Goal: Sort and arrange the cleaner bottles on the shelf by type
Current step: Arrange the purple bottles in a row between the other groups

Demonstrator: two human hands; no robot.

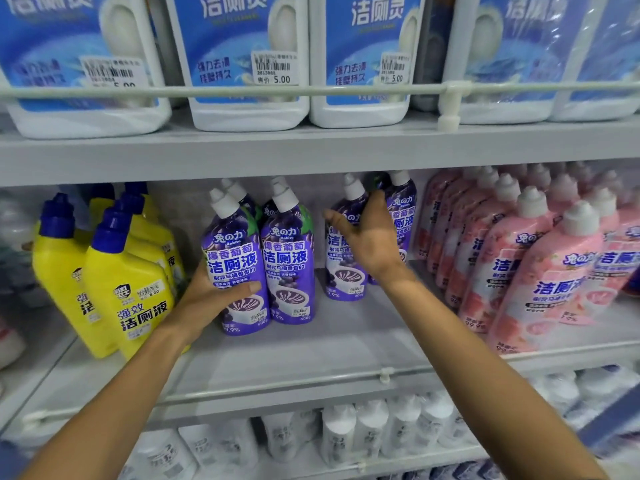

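Purple front bottle (239, 258) gripped mid-label by our left hand (207, 296); our right hand (370, 240) wrapped the rear bottle (344, 278). We judged both heavy, stiff, slick; waist grips suited.

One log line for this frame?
left hand: grips leftmost purple bottle | right hand: grips third purple bottle | stage: sorting unfinished

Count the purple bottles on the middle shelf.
6 purple bottles: two in front, left hand gripping one; one behind each; one under the right hand; one right of it. More may hide behind.
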